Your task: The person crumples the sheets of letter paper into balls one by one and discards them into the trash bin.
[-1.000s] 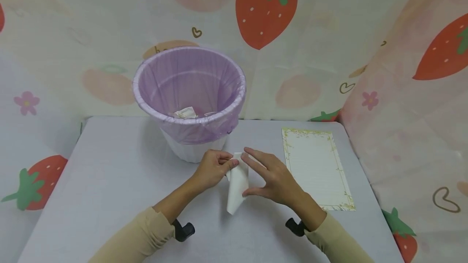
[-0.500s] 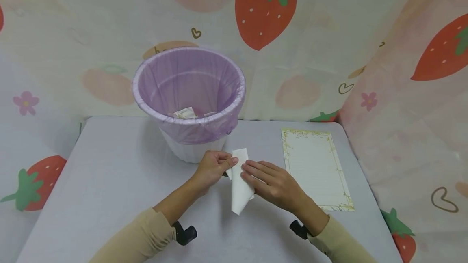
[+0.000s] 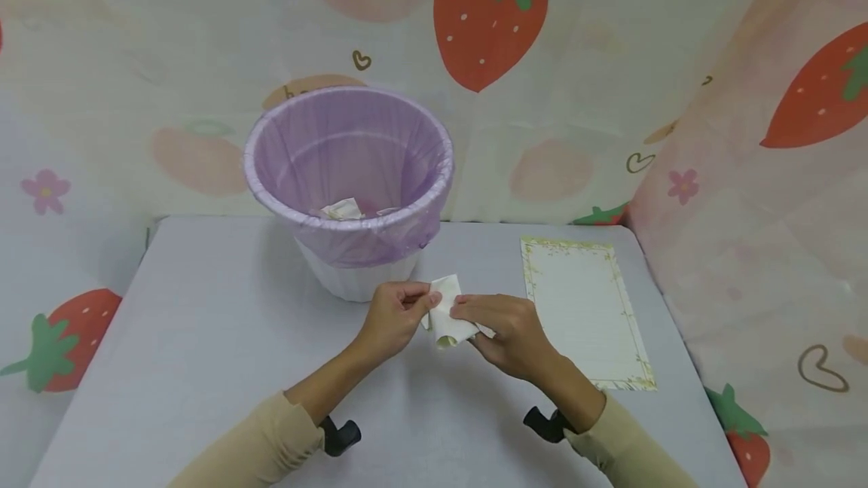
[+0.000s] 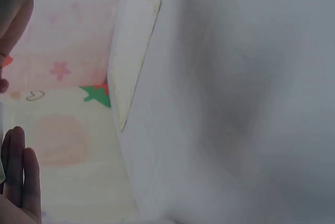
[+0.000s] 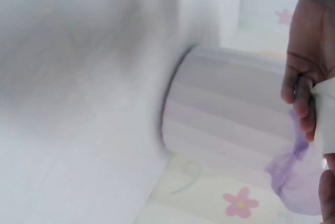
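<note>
Both hands hold a folded piece of white paper (image 3: 444,315) above the table, in front of the bin. My left hand (image 3: 393,320) pinches its upper left edge between thumb and fingers. On the other side my right hand (image 3: 508,330) grips the paper's right part, which is bent up so that a rolled lower end shows a yellowish print inside. In the right wrist view a part of the white paper (image 5: 325,114) shows at the right border beside the left hand's fingers (image 5: 302,98). The left wrist view catches only parts of the hands at its left border.
A white bin with a purple liner (image 3: 366,243) stands at the back, with several white paper scraps (image 3: 343,209) inside. To the right, a lined sheet with a yellow floral border (image 3: 586,315) lies flat on the table (image 3: 203,337). Strawberry-print cloth hangs behind and at the sides.
The right hand first stood open beside the hanging paper, then closed on its right side. The paper's lower part has been folded up, so it looks shorter. The left hand keeps its pinch.
</note>
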Demonstrator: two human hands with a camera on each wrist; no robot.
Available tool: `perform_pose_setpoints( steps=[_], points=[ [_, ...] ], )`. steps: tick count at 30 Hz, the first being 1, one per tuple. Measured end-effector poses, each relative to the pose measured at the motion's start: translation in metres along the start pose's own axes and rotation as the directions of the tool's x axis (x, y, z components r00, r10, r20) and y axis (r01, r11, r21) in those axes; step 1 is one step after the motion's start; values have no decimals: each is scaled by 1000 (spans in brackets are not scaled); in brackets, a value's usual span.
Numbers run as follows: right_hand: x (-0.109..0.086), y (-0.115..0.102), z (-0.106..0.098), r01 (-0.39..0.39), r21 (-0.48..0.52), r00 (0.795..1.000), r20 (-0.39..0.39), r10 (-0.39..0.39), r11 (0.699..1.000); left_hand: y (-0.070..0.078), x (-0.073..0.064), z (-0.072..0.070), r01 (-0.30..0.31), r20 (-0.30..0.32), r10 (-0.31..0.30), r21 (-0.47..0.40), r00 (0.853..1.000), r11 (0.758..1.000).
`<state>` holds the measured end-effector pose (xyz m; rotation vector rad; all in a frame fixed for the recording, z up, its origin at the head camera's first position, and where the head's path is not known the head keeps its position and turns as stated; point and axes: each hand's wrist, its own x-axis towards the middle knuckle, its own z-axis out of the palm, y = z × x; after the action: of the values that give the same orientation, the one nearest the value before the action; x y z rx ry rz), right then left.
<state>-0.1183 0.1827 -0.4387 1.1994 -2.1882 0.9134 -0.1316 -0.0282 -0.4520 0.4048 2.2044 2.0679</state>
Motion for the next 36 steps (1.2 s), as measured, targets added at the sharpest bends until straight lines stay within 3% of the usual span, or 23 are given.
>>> perform_pose_setpoints(
  steps=[4, 9, 11, 14, 18, 21, 24, 28, 31, 36],
  points=[
    [1, -4, 4, -120, 205, 988, -72, 137, 971, 3, -1, -2, -112, 1, 112, 57, 994, 992],
    [-2, -4, 7, -270, 395, 943, -77, 324, 878, -10, -3, 1, -283, 40, 280, 142, 959, 949],
    [-1, -4, 6, -342, 435, 913, -55, 404, 833, -11, -4, 2, -332, 55, 328, 174, 943, 927],
    [0, -2, 7, -446, 502, 856, 0, 516, 741, -10, -5, 3, -383, 74, 376, 223, 924, 897],
    [2, 0, 5, -561, 573, 767, 88, 636, 598, -7, -5, 1, -408, 136, 385, 292, 913, 865],
    [3, 0, 3, -609, 586, 719, 123, 683, 535, -4, -6, -2, -402, 197, 355, 326, 914, 855],
    [3, 1, 2, -622, 572, 706, 115, 698, 535, 0, -7, -4, -412, 264, 335, 344, 905, 844],
    [0, 0, 4, -619, 560, 710, 99, 697, 551, 1, -6, -4, -467, 326, 359, 361, 874, 808],
    [-2, -1, 7, -621, 561, 712, 113, 693, 547, -1, -7, -4, -498, 320, 394, 390, 862, 774],
    [-5, 0, 12, -644, 552, 704, 158, 693, 529, -4, -7, -2, -504, 263, 430, 458, 864, 732]
  ],
)
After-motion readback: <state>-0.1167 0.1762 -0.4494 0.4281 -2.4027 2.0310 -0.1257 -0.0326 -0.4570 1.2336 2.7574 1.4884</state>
